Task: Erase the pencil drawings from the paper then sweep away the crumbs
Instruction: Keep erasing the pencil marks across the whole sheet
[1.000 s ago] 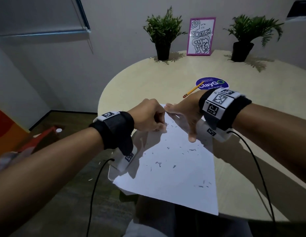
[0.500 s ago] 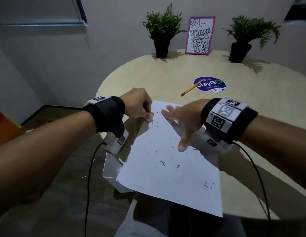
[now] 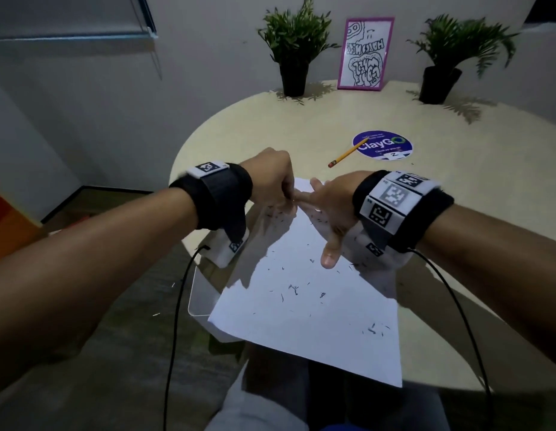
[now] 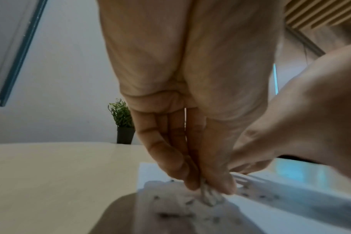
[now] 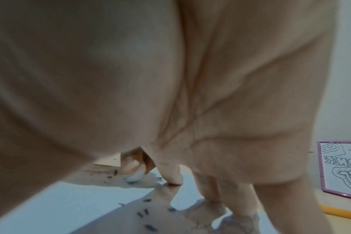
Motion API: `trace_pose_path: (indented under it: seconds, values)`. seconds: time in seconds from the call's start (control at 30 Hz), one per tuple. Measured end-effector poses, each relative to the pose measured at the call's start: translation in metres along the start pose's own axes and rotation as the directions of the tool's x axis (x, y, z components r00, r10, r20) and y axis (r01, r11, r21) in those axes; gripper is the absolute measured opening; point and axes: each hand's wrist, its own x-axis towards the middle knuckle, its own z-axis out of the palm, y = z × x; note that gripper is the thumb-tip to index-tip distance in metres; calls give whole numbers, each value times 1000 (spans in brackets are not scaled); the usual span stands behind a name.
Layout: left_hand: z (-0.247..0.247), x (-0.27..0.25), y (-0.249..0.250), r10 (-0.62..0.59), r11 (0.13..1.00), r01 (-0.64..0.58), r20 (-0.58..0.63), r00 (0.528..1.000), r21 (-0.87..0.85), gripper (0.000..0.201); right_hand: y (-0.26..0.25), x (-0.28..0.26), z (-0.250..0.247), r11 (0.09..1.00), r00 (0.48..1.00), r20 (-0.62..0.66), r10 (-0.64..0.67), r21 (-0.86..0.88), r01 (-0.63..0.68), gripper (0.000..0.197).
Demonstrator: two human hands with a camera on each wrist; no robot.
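Left hand: the left hand (image 3: 272,178) is curled, its fingertips (image 4: 192,182) pinching a small whitish eraser (image 4: 209,196) and holding it down on the paper (image 3: 307,309) near the sheet's far left corner.
Right hand: the right hand (image 3: 328,206) lies spread and flat on the paper just right of the left hand, fingers straight, fingertips (image 5: 174,178) pressing the sheet; the thumb points back toward the person. It grips nothing.
Hands, relation: the right fingertips reach close beside the left knuckles; whether they touch cannot be told.
Eraser: under the left fingertips, in contact with the paper; seen from the right wrist as a pale lump (image 5: 135,176) beyond the right index finger.
Paper: white sheet beneath both hands, its near edge overhanging the table (image 3: 456,194) toward the person.
Crumbs: dark eraser crumbs (image 3: 293,289) scattered over the sheet, thickest around the eraser and below the right palm, thinner toward the near right corner.
Pencil: yellow pencil (image 3: 346,155) beyond the right hand, apart from the paper, its tip lying on a round blue sticker (image 3: 391,141).
Background: two potted plants (image 3: 293,54) and a pink-framed drawing (image 3: 365,54) at the table's far edge.
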Motion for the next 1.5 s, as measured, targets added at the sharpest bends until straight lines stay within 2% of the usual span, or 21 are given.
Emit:
trace_pose_path:
  seconds: [0.13,0.3,0.4,0.6,0.67,0.8,0.9,1.0,1.03,1.13,1.2,1.3,1.4,1.43,1.5]
  values:
    - [11,-5,11,59,998,-58,52,997,-18,14,1,-2,-1,999,1000,-2,3,-32,-3,140]
    - [12,-4,-3,-48,999,47,-40,998,-15,6,-2,-5,-2,999,1000,11,6,-46,-5,161]
    - [7,-3,-9,-75,997,76,-72,995,3,6,-3,-4,-1,998,1000,2,28,-48,-28,161]
    - [23,-17,16,91,996,-91,36,995,-7,12,0,-5,-1,998,1000,-8,-14,-57,13,149]
    - [24,-15,12,59,998,-59,12,998,-7,11,0,-4,-1,998,1000,-6,-17,-62,17,156]
    - [11,-6,-9,-95,995,94,-89,991,-16,10,-3,-1,0,999,1000,17,15,-45,-14,165]
    - [13,-8,1,-72,997,71,-60,996,-13,9,-1,0,1,999,1000,18,3,-33,-3,164]
    - [24,-16,22,8,1000,-8,-7,1000,1,17,3,2,1,998,999,3,-40,-44,40,149]
    - [25,-15,23,3,1000,-3,-13,1000,-11,18,3,3,1,998,999,0,-48,-47,48,149]
    - [19,-11,12,-78,996,76,-68,995,-40,16,2,4,2,998,1000,-8,-21,-59,21,167]
    - [14,-8,7,-119,992,115,-83,989,-55,14,2,3,3,998,1000,-3,4,-67,-4,169]
    - [16,-8,20,-84,995,80,-61,995,-63,11,4,4,4,997,1000,-5,6,-82,-7,158]
    - [27,-13,33,-6,996,5,-7,1000,-85,16,7,3,4,996,998,-36,-42,-79,39,126]
    - [28,-13,31,-11,996,10,-6,1000,-88,13,7,3,4,996,999,-37,-38,-87,34,128]
    - [25,-11,23,-58,996,56,-31,998,-73,16,6,3,5,993,1000,-24,-10,-118,7,148]
